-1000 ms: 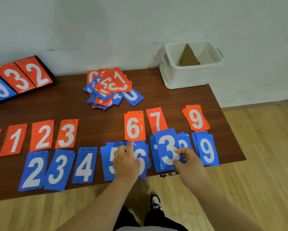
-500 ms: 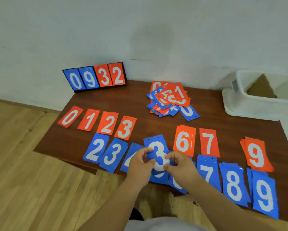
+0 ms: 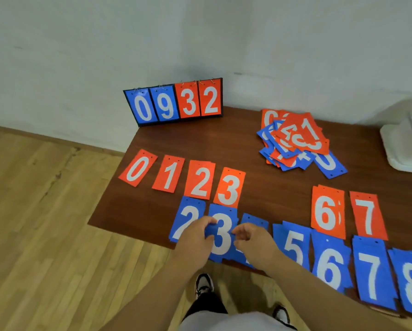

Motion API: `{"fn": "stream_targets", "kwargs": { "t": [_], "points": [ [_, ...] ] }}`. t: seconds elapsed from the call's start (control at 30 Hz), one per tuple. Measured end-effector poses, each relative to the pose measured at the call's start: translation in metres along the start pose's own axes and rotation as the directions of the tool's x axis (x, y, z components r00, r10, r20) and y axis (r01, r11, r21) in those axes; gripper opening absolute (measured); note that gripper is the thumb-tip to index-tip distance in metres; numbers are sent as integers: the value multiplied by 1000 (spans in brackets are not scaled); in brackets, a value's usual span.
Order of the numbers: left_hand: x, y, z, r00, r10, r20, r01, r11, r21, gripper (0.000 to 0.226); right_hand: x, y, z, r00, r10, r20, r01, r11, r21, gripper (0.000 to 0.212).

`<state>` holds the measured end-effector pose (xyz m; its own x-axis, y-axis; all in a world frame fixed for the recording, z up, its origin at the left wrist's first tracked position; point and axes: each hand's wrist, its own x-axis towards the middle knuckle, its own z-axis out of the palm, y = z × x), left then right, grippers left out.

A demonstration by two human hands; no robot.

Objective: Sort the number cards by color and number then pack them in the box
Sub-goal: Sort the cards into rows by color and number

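- Your left hand (image 3: pixel 193 237) pinches the left edge of the blue 3 card (image 3: pixel 220 235); your right hand (image 3: pixel 252 240) curls its fingers at the card's right edge, but I cannot tell whether they grip it
- The card lies near the front edge of the worktop (image 3: pixel 271 192), beside the blue 2 (image 3: pixel 188 216) and just below the orange 3 (image 3: pixel 229 187), probably so you can square it onto its matching stack
- The unsorted pile (image 3: pixel 295 142) and white box (image 3: pixel 403 144) sit far right, so packing looks a long way off
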<state>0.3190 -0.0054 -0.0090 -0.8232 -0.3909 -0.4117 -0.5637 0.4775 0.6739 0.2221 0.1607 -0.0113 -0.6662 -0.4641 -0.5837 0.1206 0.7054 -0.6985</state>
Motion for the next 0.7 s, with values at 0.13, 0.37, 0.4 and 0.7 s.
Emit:
{"fn": "stream_targets", "kwargs": {
  "t": [0.13, 0.37, 0.4, 0.7],
  "points": [
    [25, -18, -7, 996, 41, 84, -54, 986, 156, 37, 18, -4, 19, 997, 74, 19, -73, 997, -34, 20],
    [46, -36, -6, 966, 126, 227, -238, 775, 585, 39, 28, -1, 24, 978, 191, -88, -199, 977, -82, 20],
    [48, -36, -6, 963, 130, 237, -249, 767, 591, 40, 29, -1, 22, 974, 200, -104, -209, 975, -82, 21],
    [92, 6, -30, 960, 238, 145, -277, 752, 598, 46, 27, 6, -40, 932, 178, -317, -222, 969, -108, 35]
  ]
}}
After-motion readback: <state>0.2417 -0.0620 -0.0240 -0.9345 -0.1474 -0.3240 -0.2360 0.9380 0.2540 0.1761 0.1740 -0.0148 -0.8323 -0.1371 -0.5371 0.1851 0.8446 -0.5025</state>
